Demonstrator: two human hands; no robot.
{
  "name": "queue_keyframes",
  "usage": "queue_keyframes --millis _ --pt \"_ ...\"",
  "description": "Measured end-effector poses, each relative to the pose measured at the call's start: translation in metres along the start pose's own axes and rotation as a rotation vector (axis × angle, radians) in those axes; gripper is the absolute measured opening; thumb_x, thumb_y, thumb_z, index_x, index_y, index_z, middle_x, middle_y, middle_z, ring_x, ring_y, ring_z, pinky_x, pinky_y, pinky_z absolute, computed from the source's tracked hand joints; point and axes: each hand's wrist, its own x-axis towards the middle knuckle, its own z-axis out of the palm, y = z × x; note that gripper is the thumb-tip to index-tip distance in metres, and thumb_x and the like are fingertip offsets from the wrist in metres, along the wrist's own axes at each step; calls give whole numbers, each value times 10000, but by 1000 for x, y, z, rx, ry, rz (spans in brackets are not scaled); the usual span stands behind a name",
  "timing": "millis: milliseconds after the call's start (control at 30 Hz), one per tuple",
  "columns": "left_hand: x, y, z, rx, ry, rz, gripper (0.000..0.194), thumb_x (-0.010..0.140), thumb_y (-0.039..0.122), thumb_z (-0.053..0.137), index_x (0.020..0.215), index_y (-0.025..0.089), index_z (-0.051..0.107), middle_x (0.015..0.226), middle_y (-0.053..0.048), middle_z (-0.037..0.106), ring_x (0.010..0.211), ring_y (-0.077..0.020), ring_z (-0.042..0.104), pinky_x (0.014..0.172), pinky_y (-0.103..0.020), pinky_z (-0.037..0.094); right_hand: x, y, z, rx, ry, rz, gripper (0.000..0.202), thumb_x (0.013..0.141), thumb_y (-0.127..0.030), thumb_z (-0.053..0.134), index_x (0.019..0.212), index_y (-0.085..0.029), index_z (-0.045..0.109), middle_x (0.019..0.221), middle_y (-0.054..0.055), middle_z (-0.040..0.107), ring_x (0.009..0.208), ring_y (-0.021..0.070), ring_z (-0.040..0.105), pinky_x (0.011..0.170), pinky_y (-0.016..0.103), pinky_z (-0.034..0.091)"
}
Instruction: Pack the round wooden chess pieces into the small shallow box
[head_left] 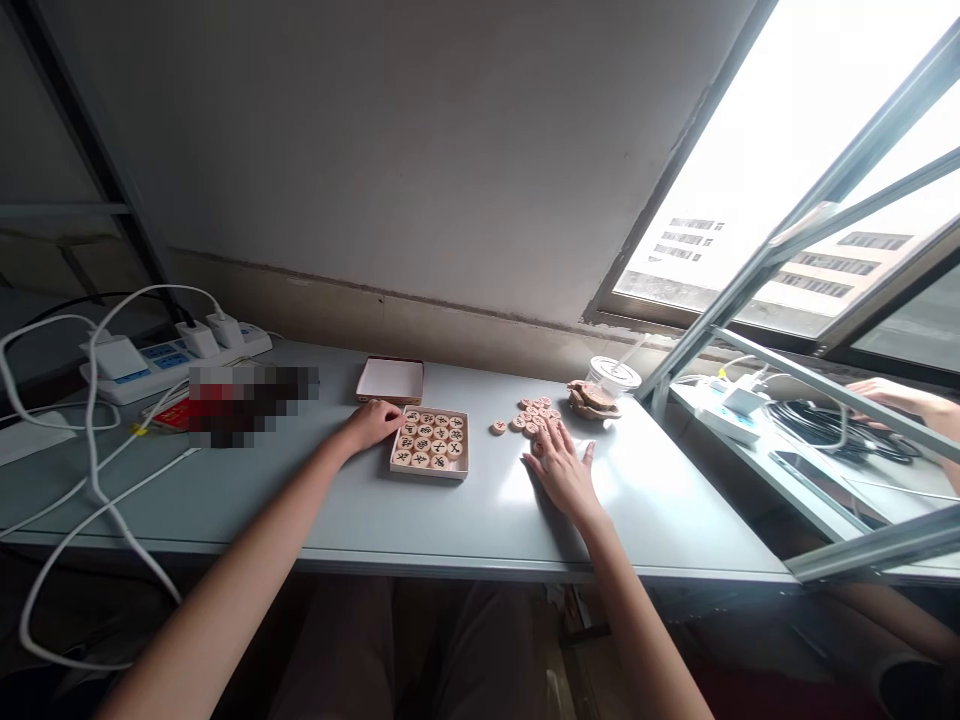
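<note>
1. Just below the centre of the frame, a shallow box (429, 474) lies open on the grey desk (480, 525), holding black-marked xiangqi pieces (424, 445). I count sixteen, four rows of four, presumably set edge to edge because the square tray suits that grid.
2. At the box's left edge is the left hand (371, 426), fingers curled inward. It is likely there to keep the box from sliding; whether it pinches the rim, I cannot tell.
3. Right of centre, the right hand (564, 478) reaches palm down over loose red-marked xiangqi pieces (534, 408), fingers spread and not closed round anything visible. It covers part of the heap, so no sure count; one single piece (499, 427) sits apart, left of the heap.
4. Above and left of the box rests one lid (391, 380), hollow side showing, probably put there for reach.
5. Near the window, one lidded plastic cup (616, 374) with one straw stands behind one brown dish (595, 403).
</note>
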Motion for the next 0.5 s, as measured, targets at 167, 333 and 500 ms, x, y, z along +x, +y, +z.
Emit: queue_keyframes --millis 167,333,500 --pt "1 -2 2 -38 30 1 391 781 423 400 611 160 634 657 -58 655 623 -193 541 558 -259 322 -15 10 3 -4 -33 -61 480 949 -376 249 1398 -219 311 1450 64 317 1368 251 181 1042 643 -11" --pt "2 -3 2 -45 23 -19 394 774 439 403 645 162 653 732 -73 689 674 -212 571 586 -266 348 -25 -2 -7 78 70 -143 372 932 -238 289 1234 -257 505 1305 44 517 1235 225 414 1073 589 30" --pt "2 -5 3 15 7 -1 409 790 428 371 645 160 645 726 -74 686 678 -209 576 600 -265 352 -29 -7 -12 136 91 -146 291 906 -252 387 1141 -247 560 1200 50 584 1123 226 502 1062 547 156"
